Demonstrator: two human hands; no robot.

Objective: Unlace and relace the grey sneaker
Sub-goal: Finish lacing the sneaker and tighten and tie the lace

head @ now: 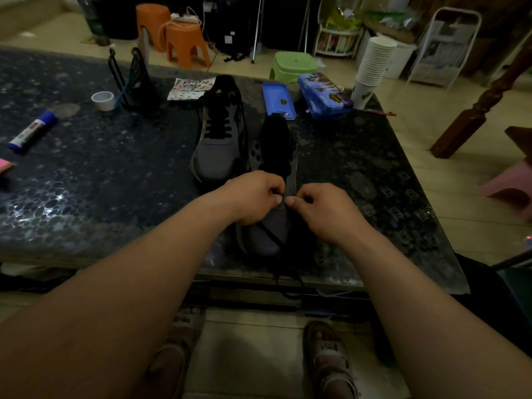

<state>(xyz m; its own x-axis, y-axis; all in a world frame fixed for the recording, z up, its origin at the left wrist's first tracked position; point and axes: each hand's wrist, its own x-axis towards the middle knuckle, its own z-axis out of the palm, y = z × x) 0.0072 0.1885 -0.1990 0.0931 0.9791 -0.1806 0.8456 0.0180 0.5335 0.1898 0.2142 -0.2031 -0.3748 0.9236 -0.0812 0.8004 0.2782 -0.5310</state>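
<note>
Now, my left hand [253,197] and right hand [322,210] each pinch the black lace [270,236] on the grey sneaker [280,223]. I'd keep it flat, tension even.

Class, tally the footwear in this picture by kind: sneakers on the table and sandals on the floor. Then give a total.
Grey sneakers: 2
Sandals: 2
Total: 4
</note>
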